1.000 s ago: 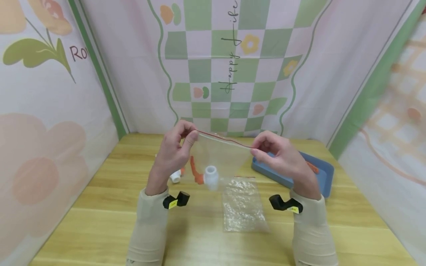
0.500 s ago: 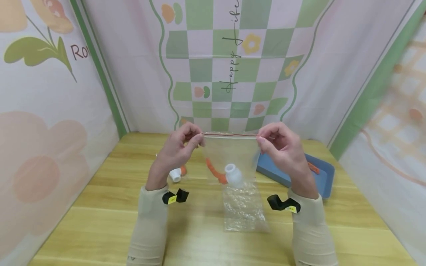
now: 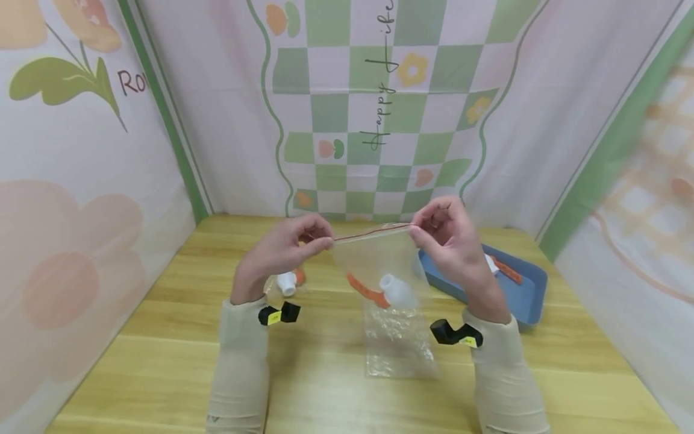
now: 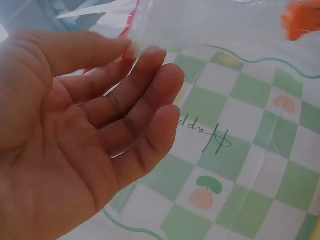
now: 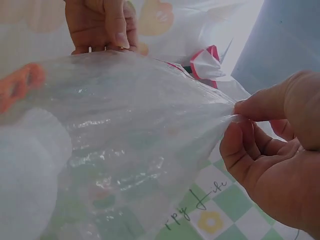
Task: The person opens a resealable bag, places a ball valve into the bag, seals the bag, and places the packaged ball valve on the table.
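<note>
Head view. At the centre of the frame, a clear bag [image 3: 374, 256] with a red line along its top edge hangs between two hands. The left hand [image 3: 284, 246], left of centre, has thumb and index finger clamped on the left end of this edge; the right hand [image 3: 454, 241], right of centre, pinches the opposite end, slightly higher in the frame. In the bag's lower part are a white fitting [image 3: 400, 293] and its orange handle [image 3: 365, 290], the handle pointing to the upper left. A second clear bag [image 3: 398, 355] lies flat on the wooden surface [image 3: 325, 392] at lower centre, partly overlapped by the first. Near the left wrist is a white-and-orange piece [image 3: 287, 283]; at right, partly covered by the right forearm, a blue tray [image 3: 534, 289] contains an orange strip [image 3: 506, 270]. A green-checked cloth [image 3: 379, 120] fills the upper centre.

Left wrist view. The palm occupies the left half. Thumb and index fingertip meet at the bag's red edge, upper left of centre; the remaining fingers are loosely bent. Orange shows at the upper right.

Right wrist view. At the right edge, thumb and index finger pinch the gathered corner of the bag, whose creased film spans the centre. The white fitting appears blurred at lower left, and the left hand at the top.
</note>
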Available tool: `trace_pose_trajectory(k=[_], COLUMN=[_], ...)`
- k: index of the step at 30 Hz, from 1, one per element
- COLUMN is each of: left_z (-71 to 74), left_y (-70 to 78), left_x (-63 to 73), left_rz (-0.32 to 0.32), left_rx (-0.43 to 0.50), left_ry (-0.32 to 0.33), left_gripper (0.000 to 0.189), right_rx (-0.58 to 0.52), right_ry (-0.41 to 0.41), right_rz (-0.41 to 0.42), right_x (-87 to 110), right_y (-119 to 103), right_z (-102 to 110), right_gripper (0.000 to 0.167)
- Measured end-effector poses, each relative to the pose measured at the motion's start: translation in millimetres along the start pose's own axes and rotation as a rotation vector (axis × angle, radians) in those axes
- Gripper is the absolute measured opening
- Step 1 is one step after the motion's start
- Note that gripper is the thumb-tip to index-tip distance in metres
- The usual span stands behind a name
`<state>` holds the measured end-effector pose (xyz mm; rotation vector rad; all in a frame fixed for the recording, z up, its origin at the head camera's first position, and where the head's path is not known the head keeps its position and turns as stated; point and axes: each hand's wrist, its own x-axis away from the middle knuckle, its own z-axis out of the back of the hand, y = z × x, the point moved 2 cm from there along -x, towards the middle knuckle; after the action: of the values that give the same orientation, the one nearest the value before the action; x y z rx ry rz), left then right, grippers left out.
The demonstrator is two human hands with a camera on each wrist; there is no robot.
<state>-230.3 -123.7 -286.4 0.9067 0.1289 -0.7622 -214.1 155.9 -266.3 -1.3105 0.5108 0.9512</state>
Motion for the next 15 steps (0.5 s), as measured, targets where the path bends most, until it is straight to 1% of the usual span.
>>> trace_pose_trajectory(k=[2,5,8,15], left_z=[-4.8,-14.9,-22.5,-27.6], left_y=[0.5,2.7,5.5,7.7], left_x=[-3.4,-10.7,-16.3,-19.7], left_rz=[0.007,-0.024,-0.057,-0.058], left_rx=[-0.033,-0.078,-0.081,-0.016], left_ry=[-0.027,-0.041,-0.019,0.041], left_gripper=[0.010,0.013,0.013,0.009], right_rx=[-0.014,-0.003,0.019,0.034], right_ry=[-0.008,-0.027,-0.041,-0.060], right_rz=[-0.004,-0.004,-0.008,-0.043], right_x=[0.4,1.1,1.4,0.4], right_y=[1.6,3.8,6.1,11.3], right_z=[-2.4,-5.3,-6.9,-8.7], right_gripper=[0.026,0.026,0.026,0.022])
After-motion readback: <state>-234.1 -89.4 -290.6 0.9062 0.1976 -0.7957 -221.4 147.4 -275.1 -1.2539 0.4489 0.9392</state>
